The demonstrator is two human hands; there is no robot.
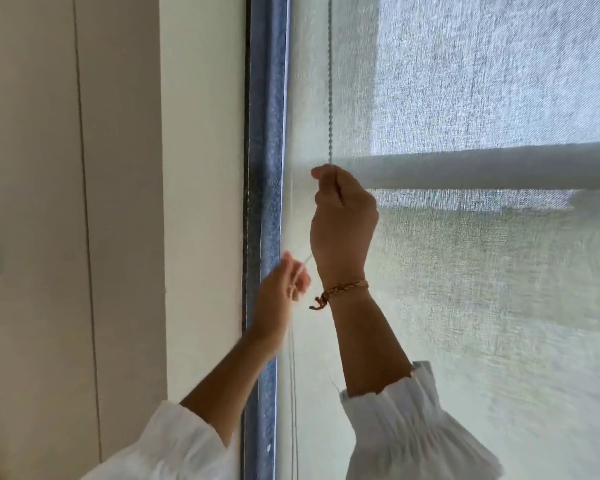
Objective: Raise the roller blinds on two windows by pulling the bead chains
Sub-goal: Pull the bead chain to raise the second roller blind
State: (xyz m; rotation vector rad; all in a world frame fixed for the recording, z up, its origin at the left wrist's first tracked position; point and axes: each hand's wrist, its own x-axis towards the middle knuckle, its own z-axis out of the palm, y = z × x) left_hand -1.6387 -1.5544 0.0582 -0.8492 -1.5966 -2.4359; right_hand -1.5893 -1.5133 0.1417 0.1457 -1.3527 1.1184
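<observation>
Head view. Right hand [343, 220]: fingers pinch the bead chain [330, 98], which runs up above them. Left hand [284, 289], lower: fingers curl on the chain's other run (blurred). Blind [465, 289]: down, right of both. Step: hauling. Next: likely a steady downward pull.

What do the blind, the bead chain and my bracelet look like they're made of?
Roller blind: sheer woven fabric, matte; the weave shows and daylight comes through. Bead chain: small grey beads on a line, plastic or metal, I cannot tell. Bracelet: braided brown cord, it seems, with a knotted tail.
</observation>
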